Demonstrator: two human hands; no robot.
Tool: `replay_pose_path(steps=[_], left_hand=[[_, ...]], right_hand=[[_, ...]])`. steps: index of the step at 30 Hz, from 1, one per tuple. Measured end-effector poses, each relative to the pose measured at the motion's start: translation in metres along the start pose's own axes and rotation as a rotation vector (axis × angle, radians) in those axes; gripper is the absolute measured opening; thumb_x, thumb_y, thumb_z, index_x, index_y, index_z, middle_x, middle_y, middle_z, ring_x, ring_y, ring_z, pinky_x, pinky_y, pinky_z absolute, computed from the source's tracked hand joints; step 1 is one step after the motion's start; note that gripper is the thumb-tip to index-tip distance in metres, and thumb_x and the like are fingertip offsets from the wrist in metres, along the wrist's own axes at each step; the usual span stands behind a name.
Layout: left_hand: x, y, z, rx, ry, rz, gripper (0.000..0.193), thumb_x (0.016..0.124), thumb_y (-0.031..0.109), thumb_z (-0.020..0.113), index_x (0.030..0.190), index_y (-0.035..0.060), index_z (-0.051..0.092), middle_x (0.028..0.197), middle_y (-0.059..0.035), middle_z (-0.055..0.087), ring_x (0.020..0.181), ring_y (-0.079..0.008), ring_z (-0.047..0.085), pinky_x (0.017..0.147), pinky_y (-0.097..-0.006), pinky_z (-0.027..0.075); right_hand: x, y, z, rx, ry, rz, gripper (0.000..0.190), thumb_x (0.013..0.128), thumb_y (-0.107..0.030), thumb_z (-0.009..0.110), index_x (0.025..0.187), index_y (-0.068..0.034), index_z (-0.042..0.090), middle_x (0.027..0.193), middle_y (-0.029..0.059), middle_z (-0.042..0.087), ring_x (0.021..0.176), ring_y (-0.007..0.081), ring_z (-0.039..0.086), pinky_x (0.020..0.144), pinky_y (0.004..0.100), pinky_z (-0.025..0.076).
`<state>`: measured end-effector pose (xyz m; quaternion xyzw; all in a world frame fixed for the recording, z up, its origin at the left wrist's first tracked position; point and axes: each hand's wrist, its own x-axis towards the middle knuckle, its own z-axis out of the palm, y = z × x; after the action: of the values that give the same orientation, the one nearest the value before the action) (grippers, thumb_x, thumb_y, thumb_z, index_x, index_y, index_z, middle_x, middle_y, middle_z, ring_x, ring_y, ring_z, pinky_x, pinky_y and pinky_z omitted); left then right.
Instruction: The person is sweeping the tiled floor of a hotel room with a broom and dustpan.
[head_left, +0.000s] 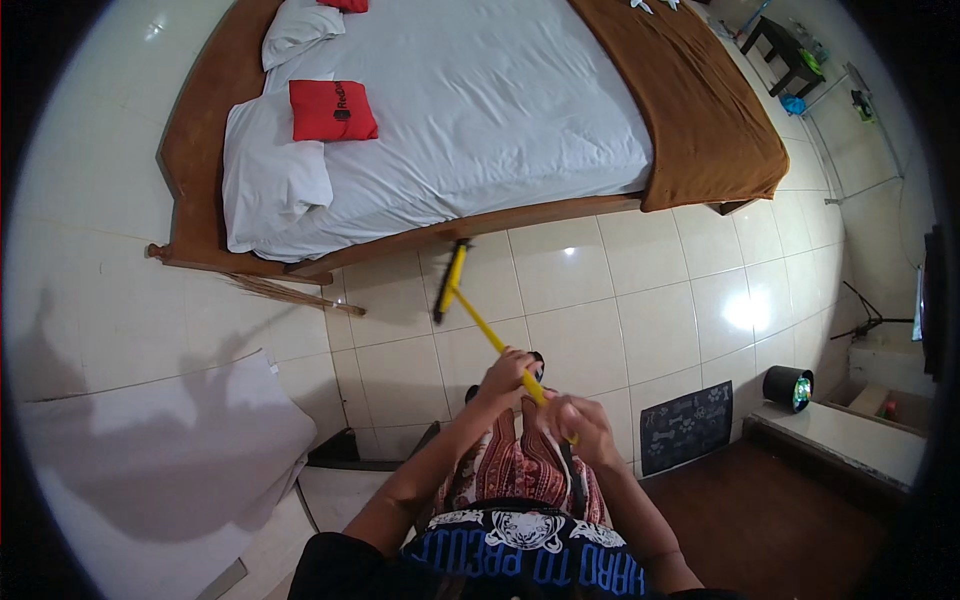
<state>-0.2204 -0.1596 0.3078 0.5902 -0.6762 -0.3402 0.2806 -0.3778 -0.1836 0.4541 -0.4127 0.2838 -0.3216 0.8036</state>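
A yellow floor broom or squeegee (478, 319) with a dark edge reaches from my hands toward the bed. Its yellow-and-black head (450, 281) is on or just over the tiles beside the bed's side rail; blur leaves contact and the exact type of edge unclear. My left hand (511, 375) wraps around the middle of the yellow handle. Closer to my body, my right hand (581, 426) grips the handle near its end. Ahead stands a wooden bed (480, 223) with a white sheet (480, 112).
White pillows (274, 169), a red cushion (334, 111) and a brown blanket (694, 105) lie on the bed. A twig broom (300, 292) rests by the headboard end. To the right are a dark patterned mat (686, 427), a black cylinder (784, 388) and a ledge (847, 442).
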Motion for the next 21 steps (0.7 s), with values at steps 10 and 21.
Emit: replay_pose_path(steps=[10,21], left_hand=[[-0.002,-0.11,0.036,-0.327,-0.292,-0.591,0.024,0.068,0.002,0.05,0.092,0.0023,0.05,0.093,-0.015,0.05,0.088,-0.0292,0.05,0.081,-0.0335,0.039],[0.012,-0.047,0.049,0.291,-0.389,-0.187,0.044,0.062,0.008,0.066,0.102,0.0077,0.046,0.11,-0.011,0.042,0.109,-0.0281,0.038,0.089,-0.0381,0.032]], right_hand=[[0.051,0.209,-0.11,0.37,-0.004,0.897,0.035,0.078,-0.001,0.047,0.113,-0.001,0.041,0.07,0.0036,0.049,0.048,0.0055,0.042,0.038,0.0162,0.036],[0.014,0.183,-0.221,0.804,0.502,0.45,0.025,0.078,0.003,0.044,0.103,0.0,0.042,0.077,0.0077,0.048,0.05,0.0025,0.041,0.036,0.0113,0.033]])
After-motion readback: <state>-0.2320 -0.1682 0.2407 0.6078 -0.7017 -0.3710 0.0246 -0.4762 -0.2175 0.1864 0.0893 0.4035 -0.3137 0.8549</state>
